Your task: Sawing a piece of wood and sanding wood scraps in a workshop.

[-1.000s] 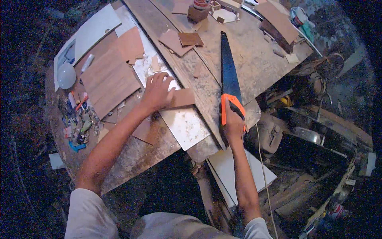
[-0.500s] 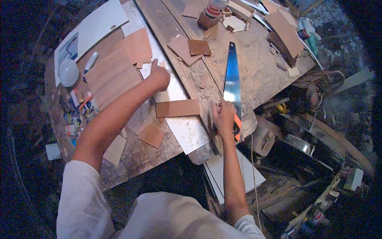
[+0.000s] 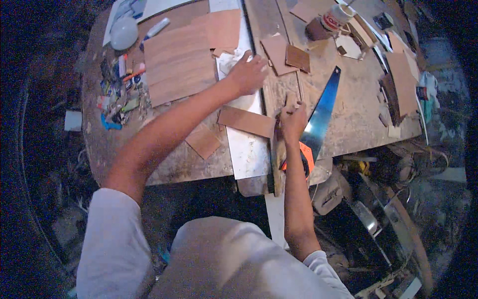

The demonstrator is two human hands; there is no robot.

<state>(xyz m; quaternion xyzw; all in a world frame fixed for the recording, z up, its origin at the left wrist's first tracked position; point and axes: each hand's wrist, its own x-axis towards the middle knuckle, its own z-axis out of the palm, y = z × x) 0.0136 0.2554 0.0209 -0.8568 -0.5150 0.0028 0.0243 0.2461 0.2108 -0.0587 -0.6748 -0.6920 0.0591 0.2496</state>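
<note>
My left hand [image 3: 249,74] is over the white board strip [image 3: 246,157], fingers curled, with a crumpled white piece [image 3: 229,62] beside it. What its fingers hold, if anything, is hidden. My right hand [image 3: 294,122] is closed low over the bench, its fingertips at the near end of a small wood strip [image 3: 292,96]; I cannot tell whether they grip it. Beside that hand a handsaw [image 3: 323,109] lies with its orange-and-black handle toward me, partly behind my forearm. Between my hands is a rectangular brown wood piece [image 3: 245,122], lying across the white strip.
Large thin wood sheets [image 3: 177,65] lie at left, near a white bulb [image 3: 124,34] and jumbled small items [image 3: 119,94]. Two square wood pieces [image 3: 298,59] sit mid-bench. A labelled container [image 3: 336,19] stands at the back, with offcuts [image 3: 401,82] at the right edge.
My view has shifted, so the bench appears farther right. My left hand's extended finger has curled in. My right hand has moved forward from beside the saw handle to the small wood strip.
</note>
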